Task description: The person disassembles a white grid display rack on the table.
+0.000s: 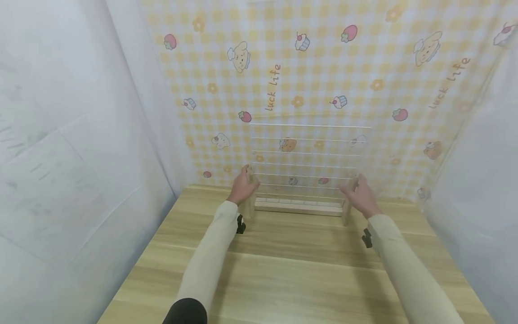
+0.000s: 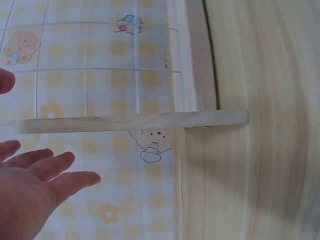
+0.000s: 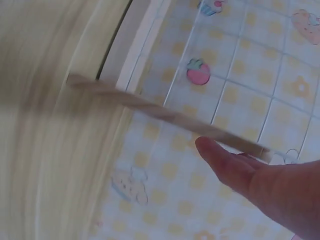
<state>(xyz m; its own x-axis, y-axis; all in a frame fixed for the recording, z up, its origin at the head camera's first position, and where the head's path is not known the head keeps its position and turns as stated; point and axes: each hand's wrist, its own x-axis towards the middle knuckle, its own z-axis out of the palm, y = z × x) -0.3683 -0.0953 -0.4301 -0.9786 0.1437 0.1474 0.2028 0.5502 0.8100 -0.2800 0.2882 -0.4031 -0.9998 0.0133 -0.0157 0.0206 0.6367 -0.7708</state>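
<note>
A white wire grid rack point(image 1: 310, 126) stands upright on a wooden frame, against the patterned cloth. Its wooden bottom bar point(image 1: 299, 207) joins a short wooden side piece at each end. My left hand point(image 1: 243, 185) is around the top of the left side piece point(image 2: 140, 121). In the left wrist view its fingers are spread on the outer side, with a gap to the wood, and a fingertip shows on the inner side. Beside the right side piece point(image 3: 165, 112), my right hand point(image 1: 360, 197) has its fingers extended, fingertips right at the wood's outer edge; its thumb shows inward in the head view.
Light wood-grain tabletop point(image 1: 279, 279) lies under the rack and both forearms. Behind rises a yellow checked cloth point(image 1: 311, 67) with cartoon prints. White sheets point(image 1: 69, 157) hang at both sides. A black rounded object point(image 1: 186, 311) overlaps the left sleeve at the bottom.
</note>
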